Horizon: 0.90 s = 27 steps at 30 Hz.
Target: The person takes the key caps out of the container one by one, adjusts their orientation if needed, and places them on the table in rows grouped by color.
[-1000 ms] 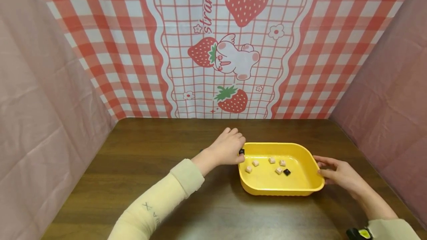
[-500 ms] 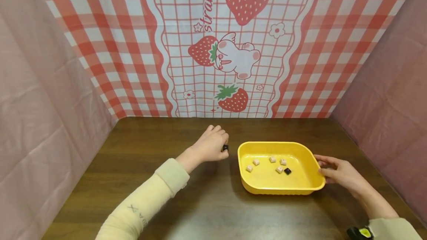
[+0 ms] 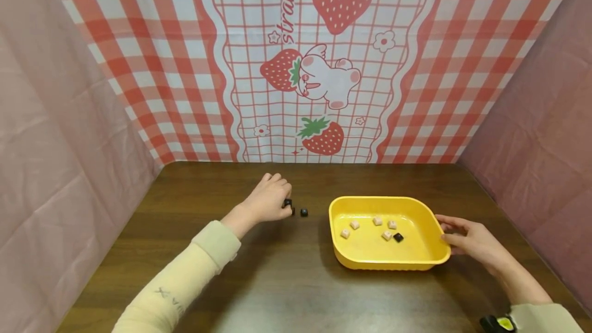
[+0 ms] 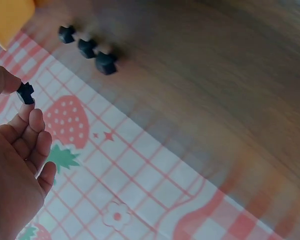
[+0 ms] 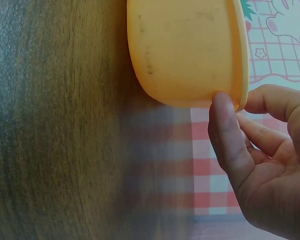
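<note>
My left hand [image 3: 264, 200] is over the middle of the table, pinching a black keycap [image 4: 25, 93] between thumb and index finger. Three more black keycaps [image 4: 87, 48] stand in a row on the tabletop in the left wrist view. From the head, one black keycap [image 3: 303, 212] shows plainly right of that hand, and others are partly or wholly hidden by it. A yellow plastic tray [image 3: 393, 261] sits to the right. Several pale keycaps [image 3: 377, 221] and one black keycap [image 3: 398, 237] lie inside. My right hand [image 3: 476, 243] pinches the tray's right rim, thumb and fingers on it.
The brown wooden table [image 3: 296, 292] ends at a red-checked strawberry cloth [image 3: 185, 66] hanging behind. Plain pink cloth [image 3: 532, 158] hangs on both sides. A black band [image 3: 497, 324] is by the right sleeve.
My left hand has moved left from the tray's left rim, still pinching a black keycap, to the black keycaps on the table. The right hand and tray stay in place.
</note>
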Available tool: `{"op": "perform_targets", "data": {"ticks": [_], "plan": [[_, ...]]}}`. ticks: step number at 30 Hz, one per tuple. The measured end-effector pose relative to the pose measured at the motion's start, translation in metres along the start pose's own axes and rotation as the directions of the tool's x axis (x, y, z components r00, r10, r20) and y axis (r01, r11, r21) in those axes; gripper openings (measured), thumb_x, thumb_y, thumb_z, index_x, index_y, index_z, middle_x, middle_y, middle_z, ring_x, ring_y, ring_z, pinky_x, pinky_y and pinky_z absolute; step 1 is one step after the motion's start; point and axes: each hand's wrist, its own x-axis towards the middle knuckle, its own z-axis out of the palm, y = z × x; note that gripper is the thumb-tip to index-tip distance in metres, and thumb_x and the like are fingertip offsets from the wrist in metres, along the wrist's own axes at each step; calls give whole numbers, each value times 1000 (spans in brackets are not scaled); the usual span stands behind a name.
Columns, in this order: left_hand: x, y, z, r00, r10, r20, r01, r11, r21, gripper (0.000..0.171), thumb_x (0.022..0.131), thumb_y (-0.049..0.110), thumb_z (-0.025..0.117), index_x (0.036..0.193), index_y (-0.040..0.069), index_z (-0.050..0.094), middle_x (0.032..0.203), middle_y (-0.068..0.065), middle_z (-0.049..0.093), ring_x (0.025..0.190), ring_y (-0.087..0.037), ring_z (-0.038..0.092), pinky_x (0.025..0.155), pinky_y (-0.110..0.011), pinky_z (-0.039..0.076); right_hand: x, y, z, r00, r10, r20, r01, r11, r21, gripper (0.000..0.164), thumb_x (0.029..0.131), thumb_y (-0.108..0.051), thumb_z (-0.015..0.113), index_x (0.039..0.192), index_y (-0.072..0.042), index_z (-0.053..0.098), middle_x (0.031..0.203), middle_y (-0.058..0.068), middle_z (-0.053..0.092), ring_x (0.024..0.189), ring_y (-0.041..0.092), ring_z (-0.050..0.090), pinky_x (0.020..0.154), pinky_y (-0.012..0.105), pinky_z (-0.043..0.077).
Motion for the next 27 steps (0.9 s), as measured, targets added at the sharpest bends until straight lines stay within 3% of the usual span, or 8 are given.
{"op": "perform_targets", "data": {"ticks": [12,27], "plan": [[-23,-23,17,997,-65,37,66,997,-34,15,73,28,64,78,16,56,77,6,52,77,-16,41,74,-34,29,-1,-2,1,1000,12,-9,-12,999,-32,61,89,-14,63,137,11,37,111,22,51,79,6,58,66,31,55],[-27,-38,38,987,-111,112,118,992,-52,18,74,28,67,79,15,57,78,4,53,79,-17,43,77,-36,30,-2,-3,1,1000,27,-3,-27,999,-38,62,89,-15,63,138,11,36,114,24,51,79,7,59,66,31,55]]}}
